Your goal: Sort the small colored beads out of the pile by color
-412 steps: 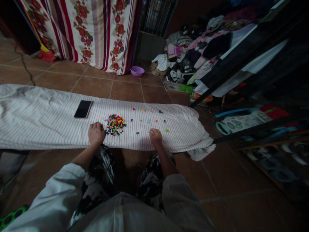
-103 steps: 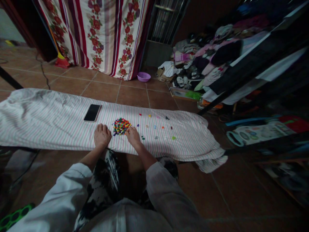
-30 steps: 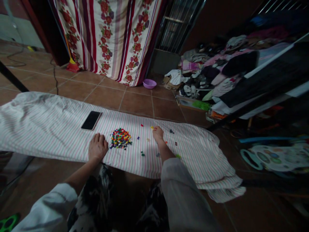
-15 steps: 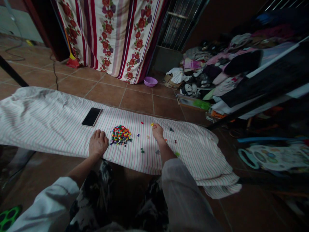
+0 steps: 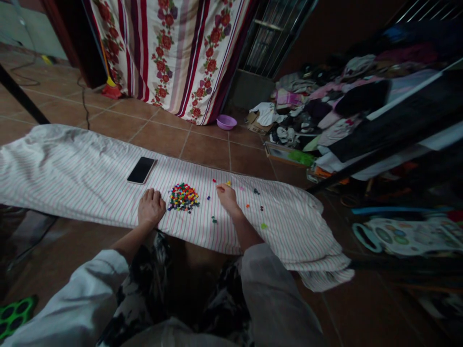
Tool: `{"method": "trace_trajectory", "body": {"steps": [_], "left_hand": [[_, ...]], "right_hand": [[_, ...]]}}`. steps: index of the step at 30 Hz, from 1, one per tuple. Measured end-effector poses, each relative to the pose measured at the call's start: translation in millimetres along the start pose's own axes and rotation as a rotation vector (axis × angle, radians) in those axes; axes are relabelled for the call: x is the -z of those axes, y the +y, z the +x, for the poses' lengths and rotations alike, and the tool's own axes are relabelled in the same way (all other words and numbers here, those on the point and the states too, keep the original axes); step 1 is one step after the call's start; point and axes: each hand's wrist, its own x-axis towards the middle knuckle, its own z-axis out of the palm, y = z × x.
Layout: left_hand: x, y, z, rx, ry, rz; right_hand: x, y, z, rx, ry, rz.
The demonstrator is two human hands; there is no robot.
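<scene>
A heap of small multicoloured pieces (image 5: pixel 183 196) lies on the striped cloth (image 5: pixel 90 178). Left of the heap, my left hand (image 5: pixel 151 207) rests on the cloth with its fingers bent. My right hand (image 5: pixel 226 197) is over the cloth to the right of the heap, fingers pinched together; anything between them is too small to make out. Near its fingertips are a red piece (image 5: pixel 214 180) and yellow pieces (image 5: pixel 228 183). Small groups lie around it: blue (image 5: pixel 208 198), green (image 5: pixel 214 220), dark grey (image 5: pixel 256 191), orange (image 5: pixel 248 206), dark red (image 5: pixel 262 208) and lime (image 5: pixel 264 225).
A black-screened phone (image 5: pixel 142 170) lies on the cloth beyond my left hand. On the tiled floor are a purple bowl (image 5: pixel 226 122) and a red broom (image 5: pixel 112 90). Clothes (image 5: pixel 318 106) are piled at the right, and a dark bar (image 5: pixel 347 166) crosses there.
My right hand has moved left from the yellow pieces toward the heap. My left hand stays beside the heap; the whole view has shifted slightly.
</scene>
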Motion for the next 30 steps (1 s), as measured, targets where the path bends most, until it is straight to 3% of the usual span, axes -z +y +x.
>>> {"method": "trace_trajectory", "body": {"steps": [9, 15, 21, 30], "left_hand": [[3.3, 1.2, 1.1, 0.008, 0.001, -0.015], [2.7, 1.5, 1.3, 0.015, -0.014, -0.006], [2.4, 1.3, 0.8, 0.02, -0.016, -0.014], [2.6, 1.2, 0.1, 0.017, -0.02, -0.001]], "right_hand": [[-33.7, -44.4, -34.8, 0.192, -0.171, -0.088], [-49.6, -58.2, -43.8, 0.168, -0.223, -0.211], [-57.8, -67.9, -50.3, 0.123, -0.253, -0.245], [-79.7, -84.3, -64.3, 0.256, -0.209, -0.12]]}}
